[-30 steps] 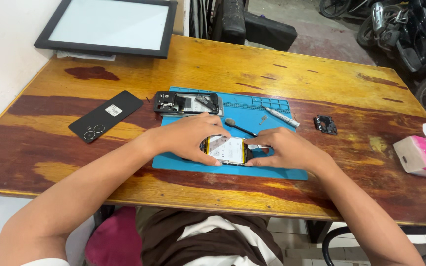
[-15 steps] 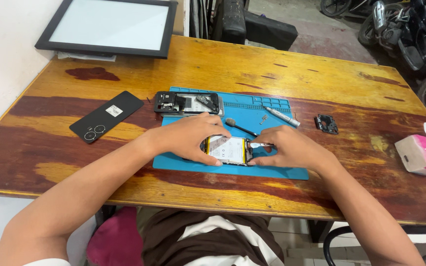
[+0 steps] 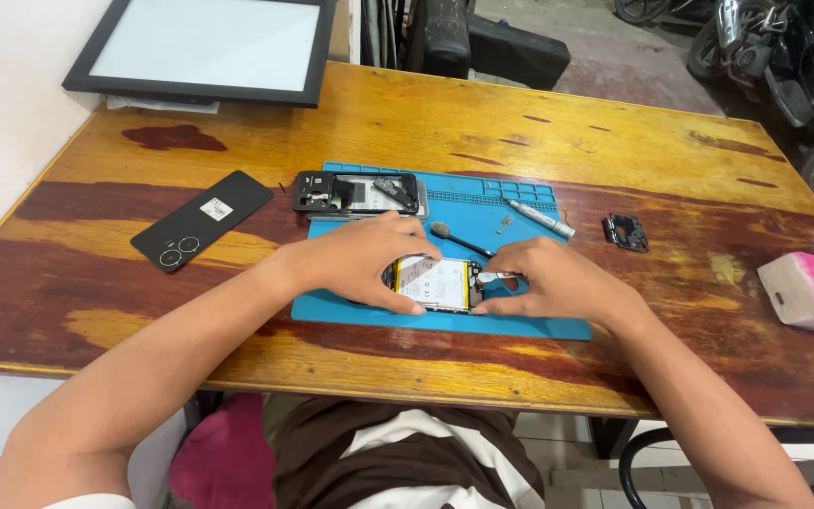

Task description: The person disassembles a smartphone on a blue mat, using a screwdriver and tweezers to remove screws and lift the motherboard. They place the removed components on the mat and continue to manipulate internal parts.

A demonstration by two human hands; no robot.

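An opened phone body (image 3: 437, 283) with a white battery showing lies on the blue work mat (image 3: 520, 325). My left hand (image 3: 360, 264) curls around its left end, thumb at the near edge and fingers over the far edge. My right hand (image 3: 553, 281) grips the right end, with fingertips pinching a small part at that edge. Both hands rest on the mat.
A phone frame (image 3: 358, 193), a small brush (image 3: 459, 238) and a grey pen-like tool (image 3: 539, 218) lie on the mat's far half. A black back cover (image 3: 202, 220) lies left, a small black part (image 3: 626, 232) right, a pink tissue box (image 3: 812, 290) far right, a framed white panel (image 3: 204, 47) at back.
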